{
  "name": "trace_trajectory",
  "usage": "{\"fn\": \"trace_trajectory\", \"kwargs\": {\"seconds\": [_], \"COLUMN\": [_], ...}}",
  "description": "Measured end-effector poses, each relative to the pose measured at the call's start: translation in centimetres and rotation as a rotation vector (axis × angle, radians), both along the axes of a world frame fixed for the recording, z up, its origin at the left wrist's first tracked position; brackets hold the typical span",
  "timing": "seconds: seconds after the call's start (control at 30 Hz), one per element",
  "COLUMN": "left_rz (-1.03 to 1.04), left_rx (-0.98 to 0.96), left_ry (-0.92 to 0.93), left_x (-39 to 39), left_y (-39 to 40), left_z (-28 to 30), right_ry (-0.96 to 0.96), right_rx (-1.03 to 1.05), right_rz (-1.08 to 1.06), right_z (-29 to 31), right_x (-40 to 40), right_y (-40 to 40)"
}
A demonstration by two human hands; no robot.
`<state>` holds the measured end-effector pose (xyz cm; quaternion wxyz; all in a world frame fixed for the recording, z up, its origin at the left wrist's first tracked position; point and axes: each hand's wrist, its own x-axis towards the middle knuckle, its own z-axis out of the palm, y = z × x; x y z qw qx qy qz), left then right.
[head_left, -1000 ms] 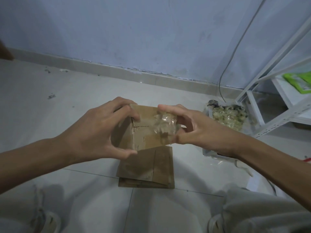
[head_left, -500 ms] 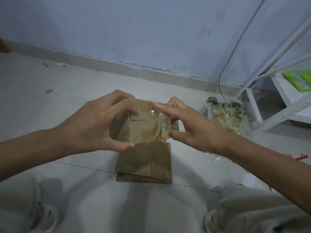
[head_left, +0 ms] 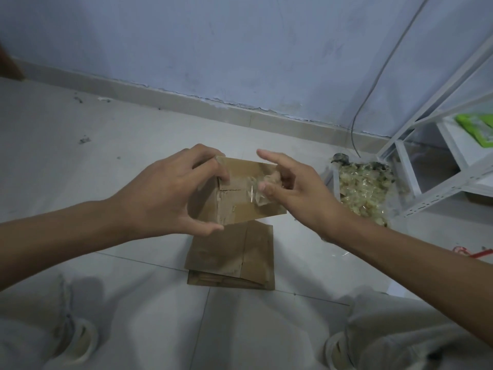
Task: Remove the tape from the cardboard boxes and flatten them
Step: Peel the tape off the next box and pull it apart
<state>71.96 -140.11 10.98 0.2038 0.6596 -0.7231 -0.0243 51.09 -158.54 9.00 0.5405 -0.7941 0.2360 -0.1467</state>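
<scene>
Knees and shoes at bottom edge. Flattened boxes (head_left: 234,259) stacked on the floor (head_left: 80,182) between them. Above the stack, left hand (head_left: 170,198) grips a small cardboard box (head_left: 240,198) in the air, fingers curled round its left end. Right hand (head_left: 296,190) pinches a crumpled clear tape (head_left: 260,189) on the box face, index finger straight. Bag of tape scraps (head_left: 362,190) right, white shelf (head_left: 440,161) beyond, by the wall.

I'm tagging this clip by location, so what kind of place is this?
Probably a storeroom or spare corner of a home: a bare pale tiled floor, a blue painted wall with a scuffed skirting, and a white slotted metal shelving rack beside a clear bag of crumpled tape.
</scene>
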Motion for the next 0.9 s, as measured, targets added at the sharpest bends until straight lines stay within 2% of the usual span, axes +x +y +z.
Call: {"fn": "trace_trajectory", "kwargs": {"seconds": [0.1,0.17,0.27,0.37,0.47,0.63,0.73,0.9], "left_rz": [0.002,0.014,0.027,0.057,0.097,0.159,0.156,0.150], "left_rx": [-0.018,-0.030,-0.041,-0.055,-0.057,-0.035,-0.014,0.030], "left_ry": [-0.021,-0.036,-0.050,-0.036,-0.030,-0.042,-0.058,-0.064], "left_x": [0.0,0.0,0.0,-0.1,0.1,0.7,0.8,0.9], "left_y": [-0.5,-1.0,-1.7,-2.5,-3.2,-4.1,-4.3,-4.2], "left_z": [-0.4,-0.6,-1.1,-1.4,-1.6,-2.1,-2.3,-2.7], "right_ry": [0.021,0.054,0.060,0.059,0.035,0.085,0.074,0.070], "right_rx": [0.259,0.299,0.168,-0.136,-0.229,-0.181,-0.071,0.147], "right_rz": [-0.180,-0.271,-0.341,-0.361,-0.366,-0.259,-0.221,-0.428], "right_z": [-0.4,-0.8,-1.7,-2.7,-2.6,-2.0,-1.8,-1.5], "right_x": [0.5,0.7,1.5,2.4,3.1,4.2,4.5,4.2], "right_y": [-0.3,-0.4,-0.6,-1.0,-1.3,-0.2,-0.1,-1.1]}}
